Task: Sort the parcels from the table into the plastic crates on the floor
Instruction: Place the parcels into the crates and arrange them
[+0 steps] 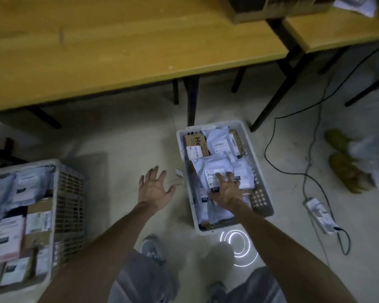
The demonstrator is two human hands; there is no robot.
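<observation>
A dim room, with a pale floor (123,138) and a wooden table (118,51) along the far side. The left crate (55,193) and the right crate (181,147) are both heaped with parcels, so the sorting looks well along. The right hand (227,191) lies flat with fingers spread on a white parcel (212,167) atop the right crate, gripping nothing. The left hand (154,189) hovers open over the floor, holding nothing. A cardboard box (260,7) and a white bag (357,4) at the table's far right may be left to sort.

**In the right crate (263,207), a white mailer (212,168) is touched**

The white mailer is covered by the spread fingers of the right hand (224,191); the left hand (154,189) is held open over the floor, left of the right crate; a second crate (55,193), filled with parcels, is seen at near left; the table (118,51) is seen beyond.
</observation>
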